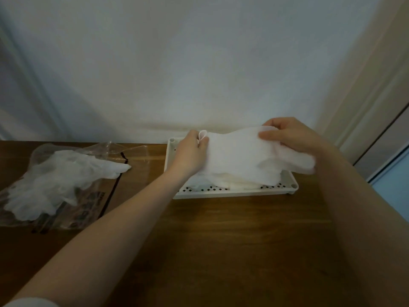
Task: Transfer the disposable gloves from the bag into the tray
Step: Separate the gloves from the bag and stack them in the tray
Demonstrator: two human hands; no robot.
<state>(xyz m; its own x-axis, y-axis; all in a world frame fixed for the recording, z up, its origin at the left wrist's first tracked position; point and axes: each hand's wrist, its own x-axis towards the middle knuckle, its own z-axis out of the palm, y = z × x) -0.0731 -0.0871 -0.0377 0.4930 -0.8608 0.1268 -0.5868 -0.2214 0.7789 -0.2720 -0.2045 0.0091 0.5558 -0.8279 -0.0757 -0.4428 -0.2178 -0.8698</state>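
Observation:
A translucent white disposable glove (pixel 239 151) is stretched flat just above the white perforated tray (pixel 232 191) at the back of the wooden table. My left hand (pixel 192 149) pinches its left edge, and my right hand (pixel 290 136) pinches its right end. Other white gloves (pixel 241 181) lie in the tray beneath it. At the left, a clear plastic bag (pixel 44 213) lies flat, holding several gloves (pixel 55 180), with one fingertip poking out of its open mouth.
The wooden table (pixel 221 240) runs up to a white wall (pixel 199 63) right behind the tray. A door frame and a pale blue surface (pixel 394 171) stand at the right edge.

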